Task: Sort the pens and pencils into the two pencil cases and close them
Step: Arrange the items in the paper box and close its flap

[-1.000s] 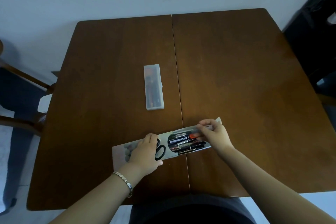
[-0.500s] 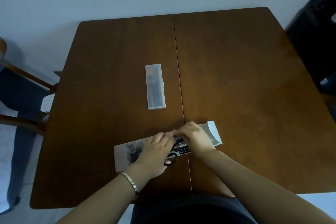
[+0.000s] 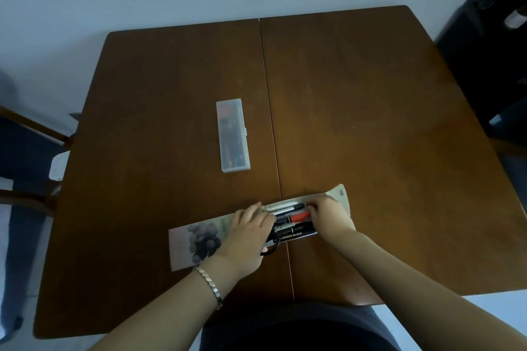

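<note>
Lower centre: left hand (image 3: 247, 232) flat on printed pencil case (image 3: 196, 242) | right hand (image 3: 330, 218) pinching pens (image 3: 296, 221) | hands parted since half-second ago, contents re-exposed; not closed | clear case (image 3: 232, 135) mid-frame, shut.

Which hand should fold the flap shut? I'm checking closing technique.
Likely right: the right hand sits beside the open flap, while the left hand steadies the printed case.

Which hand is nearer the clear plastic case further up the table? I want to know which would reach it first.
Left. The left hand lies just below the clear plastic case; the right hand sits further right, across the table's seam.
</note>
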Demonstrator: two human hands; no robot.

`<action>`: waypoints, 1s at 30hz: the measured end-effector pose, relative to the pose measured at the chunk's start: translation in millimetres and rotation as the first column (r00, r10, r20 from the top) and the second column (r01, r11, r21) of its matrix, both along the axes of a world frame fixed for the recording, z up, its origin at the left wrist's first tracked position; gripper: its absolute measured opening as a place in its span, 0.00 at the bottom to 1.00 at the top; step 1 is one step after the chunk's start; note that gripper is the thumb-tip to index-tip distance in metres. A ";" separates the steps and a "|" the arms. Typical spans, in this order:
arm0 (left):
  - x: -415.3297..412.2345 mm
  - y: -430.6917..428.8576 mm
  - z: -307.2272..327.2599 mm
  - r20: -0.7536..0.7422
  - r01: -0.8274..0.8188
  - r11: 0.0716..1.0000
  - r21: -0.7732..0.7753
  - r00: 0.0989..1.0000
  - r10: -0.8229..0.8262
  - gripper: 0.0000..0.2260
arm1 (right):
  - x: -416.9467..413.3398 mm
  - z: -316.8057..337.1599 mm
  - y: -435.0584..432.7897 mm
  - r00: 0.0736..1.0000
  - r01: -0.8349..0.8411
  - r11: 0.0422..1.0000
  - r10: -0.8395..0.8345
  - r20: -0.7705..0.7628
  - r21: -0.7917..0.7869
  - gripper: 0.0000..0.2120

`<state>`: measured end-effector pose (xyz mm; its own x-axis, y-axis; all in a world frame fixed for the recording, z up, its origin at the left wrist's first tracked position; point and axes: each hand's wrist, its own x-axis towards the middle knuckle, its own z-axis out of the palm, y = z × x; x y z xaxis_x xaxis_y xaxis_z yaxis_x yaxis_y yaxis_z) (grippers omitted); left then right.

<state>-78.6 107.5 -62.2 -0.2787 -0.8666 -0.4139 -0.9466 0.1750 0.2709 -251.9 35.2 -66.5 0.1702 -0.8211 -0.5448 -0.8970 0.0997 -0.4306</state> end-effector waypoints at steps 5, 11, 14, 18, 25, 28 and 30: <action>-1.3 2.9 1.7 -0.035 -0.032 0.999 0.009 0.999 0.032 0.24 | 12.8 -4.4 -12.4 0.988 0.136 0.961 -0.148 0.031 0.241 0.13; -1.9 5.4 2.7 -0.035 -0.025 1.000 0.006 0.999 0.026 0.25 | 19.6 5.4 -10.5 0.974 0.121 0.943 -0.173 0.146 0.309 0.13; -2.7 5.4 2.7 -0.051 -0.040 0.999 0.005 0.998 0.040 0.25 | 24.1 6.5 -4.1 0.969 0.045 0.972 -0.098 0.226 0.230 0.13; 0.0 7.2 3.1 -0.055 -0.035 0.999 0.020 0.998 0.036 0.24 | 24.5 6.2 -1.4 0.908 0.123 0.974 -0.187 0.375 0.188 0.12; 2.8 8.6 5.3 -0.090 -0.040 0.999 0.004 0.995 0.040 0.24 | 2.8 13.3 -9.8 0.644 0.473 0.838 -0.538 0.544 0.270 0.12; 3.4 9.6 3.6 -0.085 -0.026 1.000 0.004 0.996 0.027 0.23 | -12.0 17.1 -22.2 0.252 0.559 0.647 -0.728 0.637 0.518 0.11; 3.1 9.6 2.8 -0.096 -0.036 0.999 0.004 0.995 0.037 0.22 | -20.2 17.0 -28.6 0.108 0.524 0.592 -0.760 0.641 0.613 0.11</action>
<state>-75.5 117.1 -59.4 -0.2856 -0.8759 -0.3889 -0.9217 0.1399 0.3618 -272.1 6.6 -49.5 0.0482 -0.7621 -0.6456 0.3189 0.6243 -0.7131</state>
